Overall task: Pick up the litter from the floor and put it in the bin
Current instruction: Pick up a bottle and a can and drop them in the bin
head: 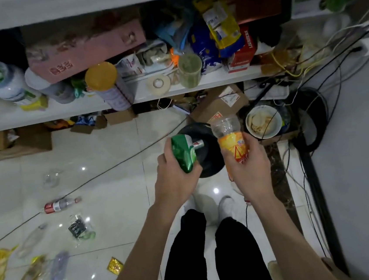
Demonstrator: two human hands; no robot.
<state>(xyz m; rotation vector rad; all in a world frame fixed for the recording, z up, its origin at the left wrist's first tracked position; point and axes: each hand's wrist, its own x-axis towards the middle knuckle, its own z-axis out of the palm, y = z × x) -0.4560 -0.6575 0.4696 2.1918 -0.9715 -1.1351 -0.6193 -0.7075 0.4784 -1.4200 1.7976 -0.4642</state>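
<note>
Head view: the left hand (173, 177) is wrapped around a crushed green can (183, 152), tilted so its top end points toward the black bin (206, 160) directly beneath it. The right hand (248, 165) grips an orange-labelled plastic bottle (230, 137) by its lower half, the clear end of the bottle pointing away from the person and hanging over the bin's right rim. Both held items are just above the bin mouth, with the two hands close on either side of it. Inside the bin, a red-and-silver can (198, 143) shows past the green one.

More litter lies on the white tiled floor (114, 170) to the left, well apart from the hands: one clear bottle with a red label (59, 205), one empty clear bottle (31, 240), one clear wrapper with a black print (79, 228), one small gold sachet (115, 265), one crumpled clear cup or film (51, 177), and a blurred heap of yellow and purple wrappers (34, 276) at the lower left edge, too smeared to count. A thin black cable (105, 173) runs diagonally across the tiles between that litter and the bin.

The bin is hemmed in: cardboard boxes (218, 104) and a cluttered white shelf (218, 79) behind it, a white bowl (263, 121) and a tangle of wires (308, 74) to its right. The tiles to its left and toward the person's two feet are open.
</note>
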